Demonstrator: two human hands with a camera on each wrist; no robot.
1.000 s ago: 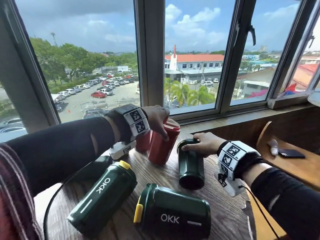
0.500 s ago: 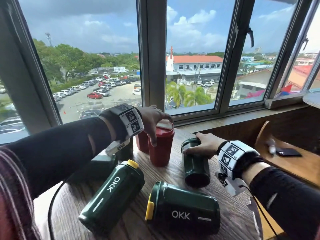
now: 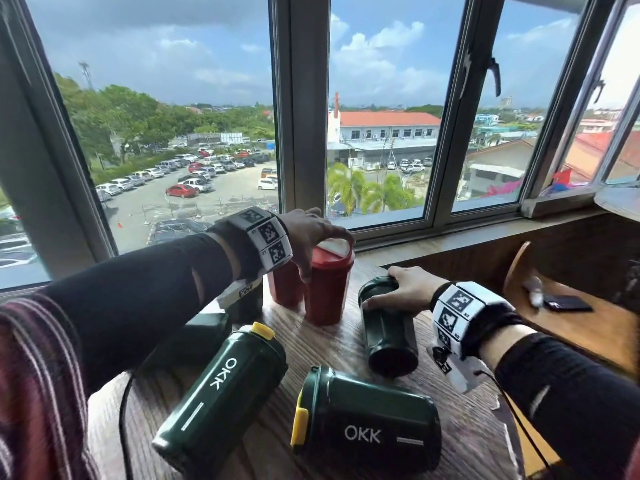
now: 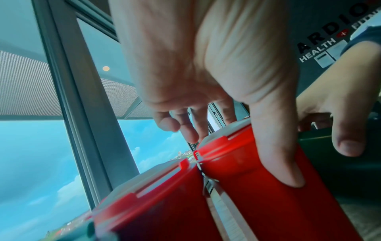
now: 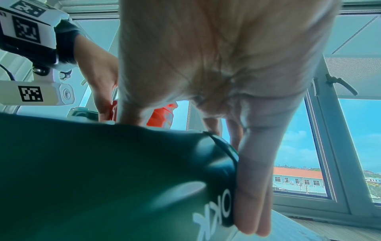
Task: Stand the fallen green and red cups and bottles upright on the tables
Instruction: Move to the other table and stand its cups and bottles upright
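1. Round wood table (image 3: 332, 344) by big windows, car park beyond.
2. Left hand (image 3: 313, 233) clamped over top of red cup (image 3: 327, 289), upright, touching second red cup (image 3: 285, 287); thumb down its side.
3. Right hand (image 3: 403, 289) curled round lid end of green cup (image 3: 388, 327), lying on its side w/ base toward camera.
4. Step in hand, prob.: tipping that one up.
5. Next: pivot on base, then two OKK green bottles (image 3: 221, 400) (image 3: 367, 417), both down.
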